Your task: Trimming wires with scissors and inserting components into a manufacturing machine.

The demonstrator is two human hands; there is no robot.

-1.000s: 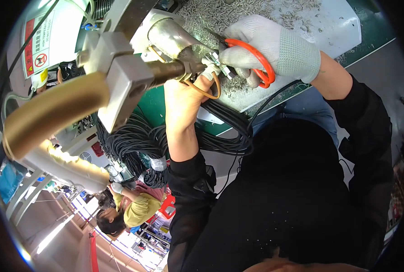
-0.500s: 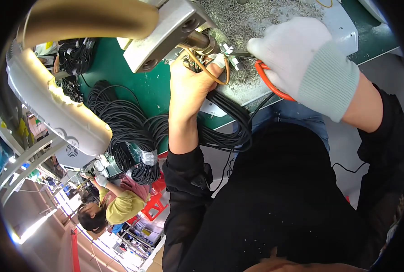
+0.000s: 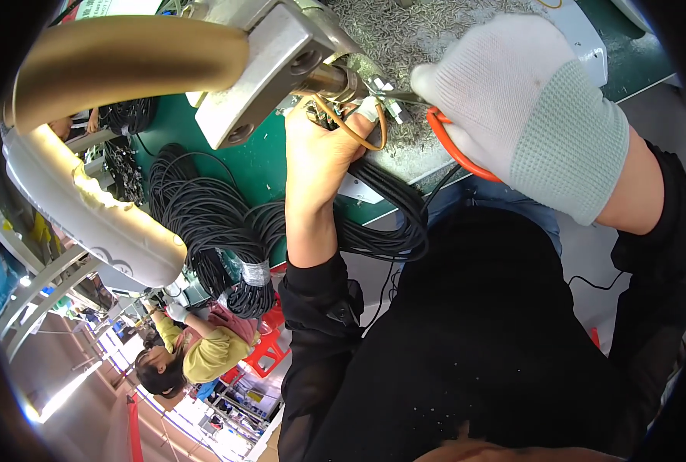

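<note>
My left hand, mostly bare with white wrapping at a fingertip, is closed around the end of a bundle of black cables. Small shiny metal pieces stick out past its fingertips. My right hand, in a white knitted glove, is closed on orange-handled pliers. The dark jaws point left and reach those metal pieces; their tips are too small to make out. A brown looped cord hangs from the metal fitting, in front of my left fingers.
Many small metal scraps cover the far work surface. Coiled black cables lie on the green table at left. A lit lamp and a metal clamp block hang close above my left hand. Another person sits at lower left.
The lamp arm and clamp block appear lower and further left. My gloved right hand has shifted slightly, still on the pliers. My left hand stays nearly in place.
</note>
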